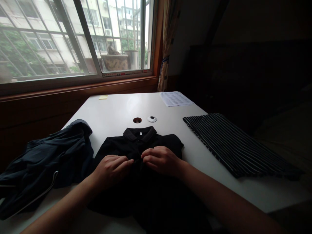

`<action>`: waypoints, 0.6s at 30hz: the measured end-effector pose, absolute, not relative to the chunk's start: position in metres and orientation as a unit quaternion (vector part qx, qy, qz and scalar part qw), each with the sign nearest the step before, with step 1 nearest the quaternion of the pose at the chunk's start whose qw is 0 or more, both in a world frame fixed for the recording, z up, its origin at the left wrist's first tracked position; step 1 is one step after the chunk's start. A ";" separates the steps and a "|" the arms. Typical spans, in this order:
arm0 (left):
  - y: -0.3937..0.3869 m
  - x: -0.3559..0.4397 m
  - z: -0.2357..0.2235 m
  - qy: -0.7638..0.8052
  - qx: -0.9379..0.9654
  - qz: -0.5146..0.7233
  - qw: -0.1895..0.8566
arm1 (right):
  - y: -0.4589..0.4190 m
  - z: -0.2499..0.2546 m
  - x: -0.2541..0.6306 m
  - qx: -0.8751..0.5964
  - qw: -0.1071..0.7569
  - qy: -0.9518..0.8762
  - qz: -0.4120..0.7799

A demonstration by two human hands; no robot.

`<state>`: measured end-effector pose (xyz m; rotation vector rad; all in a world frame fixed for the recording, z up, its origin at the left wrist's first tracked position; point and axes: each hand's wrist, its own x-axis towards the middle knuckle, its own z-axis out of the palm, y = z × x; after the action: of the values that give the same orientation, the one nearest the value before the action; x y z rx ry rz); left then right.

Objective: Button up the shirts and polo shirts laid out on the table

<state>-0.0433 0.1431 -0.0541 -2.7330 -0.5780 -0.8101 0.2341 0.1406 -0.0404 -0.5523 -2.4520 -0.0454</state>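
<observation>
A black shirt is lying on the white table.
At the table's left, a dark garment is lying; at its near middle, the left hand is pinching and the right hand, fingers bent, gripping the shirt's front, likely steadying its edges; at its right, striped cloth is lying.

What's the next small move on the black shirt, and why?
Probably ease the left hand toward the right hand to close the small gap: both pinch the black shirt below its collar, so the cloth should gather. Details there are too dark to read.
</observation>
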 end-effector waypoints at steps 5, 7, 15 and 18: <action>0.144 -0.044 -0.057 -0.198 -0.936 -0.270 0.111 | 0.141 -0.041 0.233 -0.207 0.298 -0.931 -0.034; 0.144 -0.044 -0.056 -0.197 -0.936 -0.271 0.109 | 0.141 -0.040 0.233 -0.206 0.296 -0.932 -0.035; 0.144 -0.043 -0.055 -0.201 -0.933 -0.275 0.111 | 0.139 -0.038 0.234 -0.217 0.313 -0.924 -0.027; 0.144 -0.043 -0.055 -0.201 -0.935 -0.270 0.108 | 0.139 -0.038 0.234 -0.215 0.317 -0.923 -0.029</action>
<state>-0.0433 0.1438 -0.0547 -2.7530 -0.5911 -0.7955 0.2339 0.1387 -0.0376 -0.5657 -2.4312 -0.0756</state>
